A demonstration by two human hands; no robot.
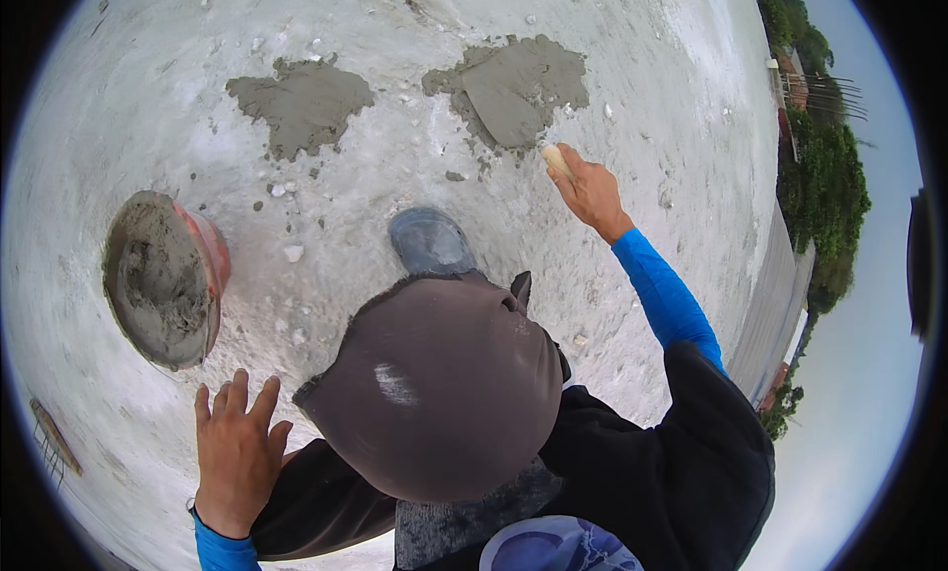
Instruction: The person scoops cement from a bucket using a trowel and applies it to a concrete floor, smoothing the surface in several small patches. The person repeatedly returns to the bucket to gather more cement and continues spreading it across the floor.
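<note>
My right hand [583, 191] grips a pale wooden handle [553, 159] of a tool, likely a trowel, whose mortar-coated blade [499, 107] lies in the right-hand patch of wet grey mortar [558, 72]. A second mortar patch [301, 107] spreads to the left on the whitish, rough surface. My left hand [232, 452] is open, fingers spread, just below a red bucket [217, 245] holding grey mortar [158, 275]. My blue-grey rubber boot [430, 237] stands below the patches, behind my bent knee in dark cloth [425, 383].
The whitish surface [671, 97] carries small crumbs and chips. Bars and a long brown piece [54, 433] lie at the far left. Beyond the right edge are a grey corrugated roof [780, 314], green trees [829, 196] and upright rebar [820, 92].
</note>
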